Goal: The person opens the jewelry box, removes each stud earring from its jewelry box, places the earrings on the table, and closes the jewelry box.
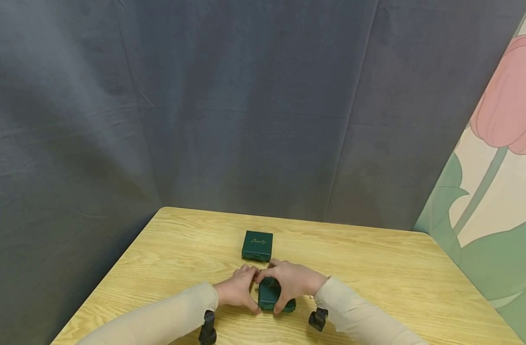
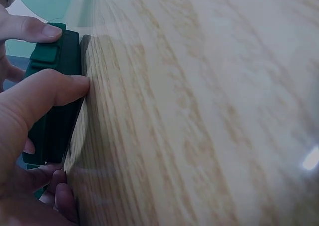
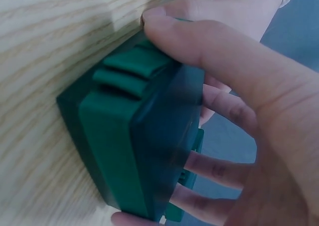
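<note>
A small dark green gift box (image 1: 268, 298) sits on the table between both hands, with gold script partly covered on its lid. The right hand (image 1: 296, 280) spans the lid from above. Its thumb (image 3: 194, 41) lies at the front, beside a green ribbon bow (image 3: 132, 66), and its other fingers reach the back side. At the box's left side, the left hand (image 1: 239, 289) holds the lower edge. Its thumb (image 2: 55, 89) presses low on the front, close to the tabletop, while its fingers bend round the back. The fingertips of both hands nearly meet behind the box.
Another green box (image 1: 257, 245) with gold script on its lid stands just behind the hands. The wooden table (image 1: 194, 239) ends at a grey curtain (image 1: 245, 120). A floral panel (image 1: 496, 201) rises at the right. Both wrists carry small black cameras.
</note>
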`<state>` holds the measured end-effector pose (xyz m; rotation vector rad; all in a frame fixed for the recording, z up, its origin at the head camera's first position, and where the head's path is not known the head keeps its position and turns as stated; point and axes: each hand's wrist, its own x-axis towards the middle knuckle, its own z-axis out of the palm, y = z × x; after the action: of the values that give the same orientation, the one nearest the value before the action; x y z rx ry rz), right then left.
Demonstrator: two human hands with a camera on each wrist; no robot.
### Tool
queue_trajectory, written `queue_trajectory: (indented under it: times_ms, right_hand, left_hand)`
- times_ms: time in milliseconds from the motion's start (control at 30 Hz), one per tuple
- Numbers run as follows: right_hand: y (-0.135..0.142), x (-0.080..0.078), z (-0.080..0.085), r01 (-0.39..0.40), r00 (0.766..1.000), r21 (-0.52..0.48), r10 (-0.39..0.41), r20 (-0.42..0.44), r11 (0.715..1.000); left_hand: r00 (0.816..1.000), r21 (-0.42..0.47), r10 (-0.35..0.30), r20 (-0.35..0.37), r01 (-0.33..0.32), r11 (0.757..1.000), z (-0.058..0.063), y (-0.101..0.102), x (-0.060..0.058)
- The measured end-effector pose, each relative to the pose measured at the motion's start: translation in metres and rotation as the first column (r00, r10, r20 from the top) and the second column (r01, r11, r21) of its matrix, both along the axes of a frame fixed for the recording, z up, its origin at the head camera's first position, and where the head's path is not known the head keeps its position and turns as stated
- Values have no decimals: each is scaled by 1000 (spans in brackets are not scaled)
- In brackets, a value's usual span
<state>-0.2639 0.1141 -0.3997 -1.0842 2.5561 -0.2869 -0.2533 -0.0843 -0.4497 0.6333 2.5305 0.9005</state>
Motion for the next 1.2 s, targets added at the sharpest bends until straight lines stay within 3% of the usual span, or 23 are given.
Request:
queue_trajectory:
  times_ms: [567, 1200]
  right_hand:
    - [2, -1, 0, -6, 1000, -11, 6, 28, 1000]
    - [4, -4, -3, -16, 1000, -24, 16, -6, 1000]
  left_hand:
    - [1000, -33, -1, -10, 1, 999, 0, 2, -2]
    - [1000, -32, -1, -13, 1, 999, -1, 1, -2]
